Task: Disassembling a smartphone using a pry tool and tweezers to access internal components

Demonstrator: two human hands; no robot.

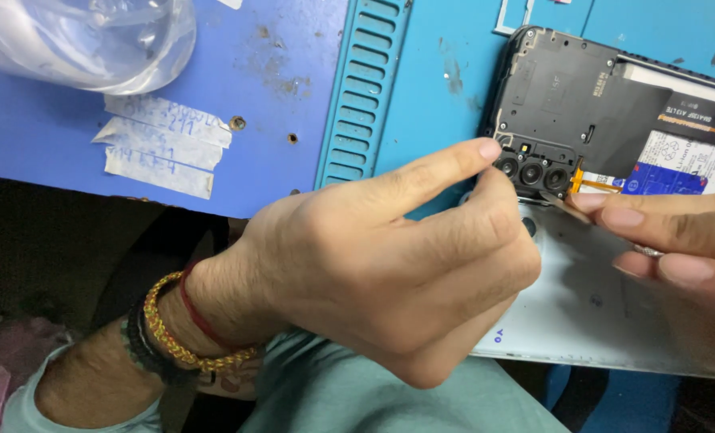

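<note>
Black opened phone (582, 104) btwn hands, left hand (389, 265) grip pinched at camera module (531, 172), right hand (678, 240) pinching thin tool (564, 205).

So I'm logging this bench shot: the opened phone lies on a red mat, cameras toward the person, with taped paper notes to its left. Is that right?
Not quite: the mat is light blue, not red, as the head view shows. The rest holds: the opened phone lies with its cameras toward the person, and the taped paper notes sit to its left.
</note>
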